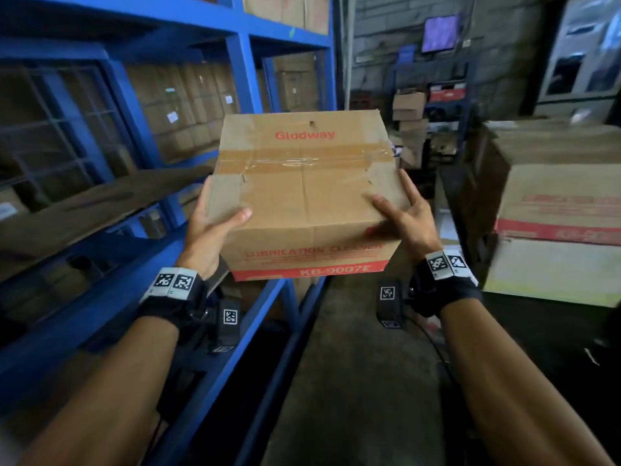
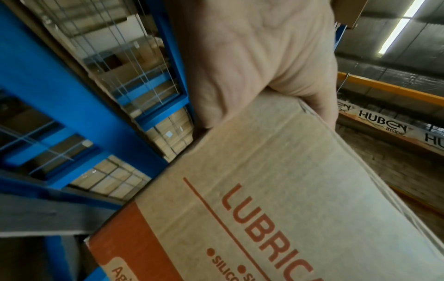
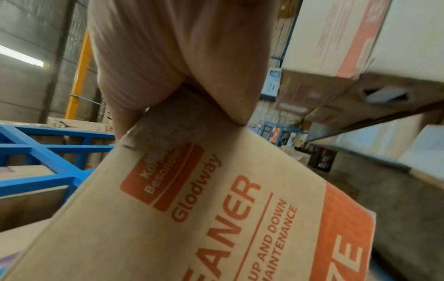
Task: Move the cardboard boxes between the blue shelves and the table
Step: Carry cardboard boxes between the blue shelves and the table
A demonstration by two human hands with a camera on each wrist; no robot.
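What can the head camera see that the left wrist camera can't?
Only the head view shows the right hand, the clear tape across the box top, and stacked boxes on the right. Only the left wrist view shows a ceiling light and an orange beam. Both show the Glodway box gripped by the left hand, and blue shelves.

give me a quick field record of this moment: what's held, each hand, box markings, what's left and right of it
held item: cardboard box, carried in the air in front of the person
left hand: left hand grips the box's near left corner, thumb on top
right hand: right hand grips the near right corner, fingers spread on top
box markings: Glodway, LUBRICATION CLEANER, KB-9007E on a red band; top seam taped
to the left: blue shelves stacked with more boxes
to the right: stacked boxes of like print
underfoot: concrete floor
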